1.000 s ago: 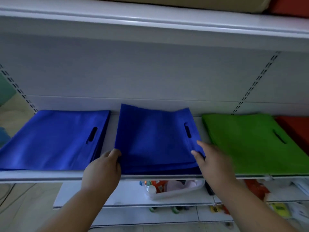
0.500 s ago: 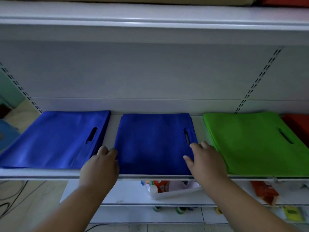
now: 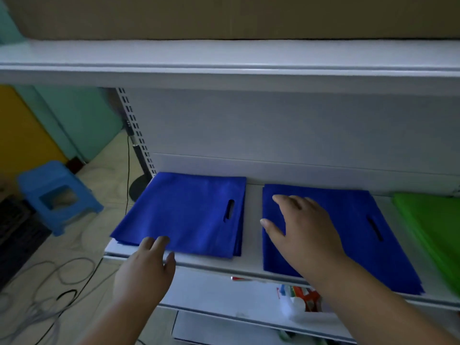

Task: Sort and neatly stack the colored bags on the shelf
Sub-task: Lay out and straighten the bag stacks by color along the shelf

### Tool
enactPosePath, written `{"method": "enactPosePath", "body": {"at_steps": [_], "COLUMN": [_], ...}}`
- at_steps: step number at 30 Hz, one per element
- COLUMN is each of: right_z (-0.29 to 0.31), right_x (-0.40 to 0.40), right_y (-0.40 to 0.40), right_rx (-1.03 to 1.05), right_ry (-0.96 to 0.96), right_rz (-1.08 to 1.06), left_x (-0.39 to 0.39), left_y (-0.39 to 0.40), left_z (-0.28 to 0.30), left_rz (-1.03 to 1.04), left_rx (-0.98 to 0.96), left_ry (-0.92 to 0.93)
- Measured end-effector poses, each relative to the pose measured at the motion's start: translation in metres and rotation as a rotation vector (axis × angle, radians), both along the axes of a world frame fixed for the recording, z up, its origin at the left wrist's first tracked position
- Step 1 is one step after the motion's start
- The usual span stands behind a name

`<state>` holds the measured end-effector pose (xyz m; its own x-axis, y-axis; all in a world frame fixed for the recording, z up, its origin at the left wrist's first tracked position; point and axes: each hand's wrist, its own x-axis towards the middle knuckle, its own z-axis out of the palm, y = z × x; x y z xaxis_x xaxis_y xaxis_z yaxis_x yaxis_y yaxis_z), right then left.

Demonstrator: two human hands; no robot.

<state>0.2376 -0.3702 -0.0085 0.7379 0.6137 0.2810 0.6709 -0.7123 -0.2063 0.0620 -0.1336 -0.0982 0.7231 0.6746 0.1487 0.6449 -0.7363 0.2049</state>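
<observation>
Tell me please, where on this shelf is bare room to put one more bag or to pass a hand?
A narrow white strip lies bare between the left blue stack and the right blue stack, wide enough for a hand perhaps, not a bag. The shelf's front lip is bare too. The right hand covers the right stack; the green stack crowds the far right.

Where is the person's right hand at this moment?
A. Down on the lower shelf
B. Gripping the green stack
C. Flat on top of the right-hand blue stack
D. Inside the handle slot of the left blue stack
C: the right hand lies with its fingers spread on the right blue stack, away from the green stack; the left hand is at the left blue stack's front edge.
</observation>
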Motion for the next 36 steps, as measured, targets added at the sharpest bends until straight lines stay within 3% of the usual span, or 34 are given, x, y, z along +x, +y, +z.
{"method": "enactPosePath", "body": {"at_steps": [7, 15, 19, 23, 30, 33, 36], "right_z": [-0.011, -0.053, -0.071, -0.078, -0.067, -0.065, -0.065], "right_x": [-0.035, -0.075, -0.081, -0.091, -0.101, -0.107, -0.106], "right_y": [0.087, 0.121, 0.127, 0.135, 0.141, 0.14, 0.135], "right_rx": [-0.009, -0.273, -0.311, -0.316, -0.226, -0.089, -0.081], "right_ry": [-0.038, 0.201, 0.012, -0.087, 0.142, 0.201, 0.187], "right_rz": [-0.084, -0.297, -0.309, -0.259, -0.251, -0.247, -0.38], "left_x": [-0.025, -0.021, -0.019, -0.025, -0.032, -0.036, -0.039], "left_y": [0.101, 0.149, 0.157, 0.164, 0.179, 0.185, 0.187], "left_z": [0.0, 0.005, 0.007, 0.008, 0.006, 0.009, 0.011], "left_rz": [0.035, -0.03, -0.098, -0.142, -0.126, -0.087, -0.061], "left_rx": [-0.012, -0.182, -0.155, -0.114, -0.147, -0.173, -0.249], "left_ry": [0.039, 0.068, 0.054, 0.047, -0.003, -0.029, -0.06]}}
